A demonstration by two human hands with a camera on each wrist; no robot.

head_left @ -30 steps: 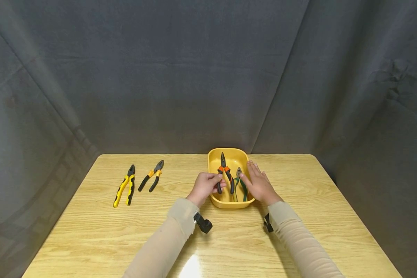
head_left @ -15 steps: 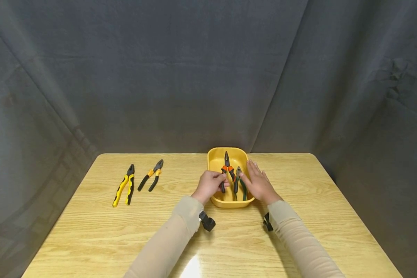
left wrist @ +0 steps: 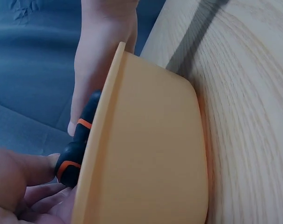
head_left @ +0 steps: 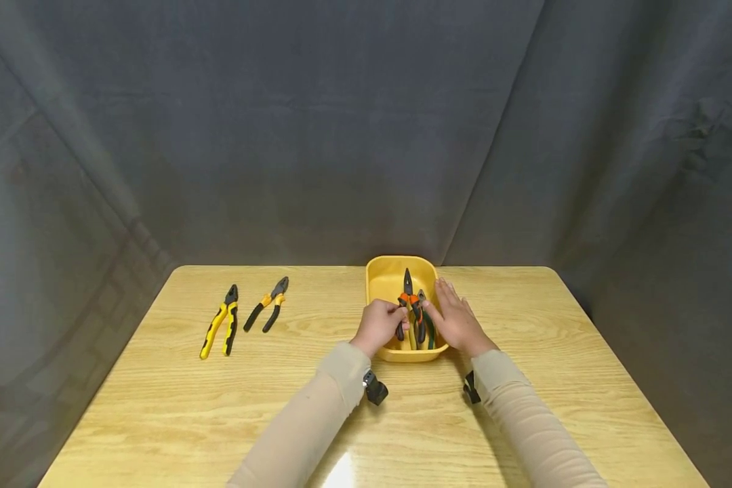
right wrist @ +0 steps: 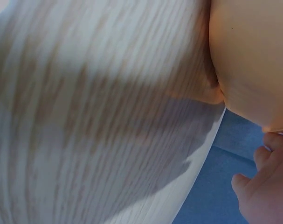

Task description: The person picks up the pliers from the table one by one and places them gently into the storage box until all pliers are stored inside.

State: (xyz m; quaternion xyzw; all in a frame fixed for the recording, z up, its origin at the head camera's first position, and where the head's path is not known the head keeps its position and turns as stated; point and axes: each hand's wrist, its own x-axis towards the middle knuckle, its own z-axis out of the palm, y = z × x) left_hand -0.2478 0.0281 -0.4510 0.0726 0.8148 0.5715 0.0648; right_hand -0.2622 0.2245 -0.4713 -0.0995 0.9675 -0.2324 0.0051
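Observation:
In the head view my left hand (head_left: 379, 327) pinches one handle of the long-nose pliers (head_left: 416, 309), which have black and orange grips. These pliers are over the inside of a yellow plastic bin (head_left: 375, 271), their nose pointing away. Beside them in the bin lie green-handled pliers (head_left: 430, 335), partly covered. My right hand (head_left: 457, 325) rests along the bin's right rim, fingers straight outside and thumb over the inside. The left wrist view shows the dark grips (left wrist: 70, 163) above the bin's wall (left wrist: 150, 140). Only part of my right hand (right wrist: 269, 186) appears in the right wrist view.
On the left of the wooden table (head_left: 158, 407) lie yellow-and-black pliers (head_left: 232, 317) and, close by, smaller pliers (head_left: 274, 299) with black and yellow-orange grips. Grey cloth (head_left: 341, 135) hangs behind the table's far edge and at both sides.
My left hand has moved right with the long-nose pliers, bringing them against the green-handled pliers and partly over them. The right hand has stayed at the bin's rim.

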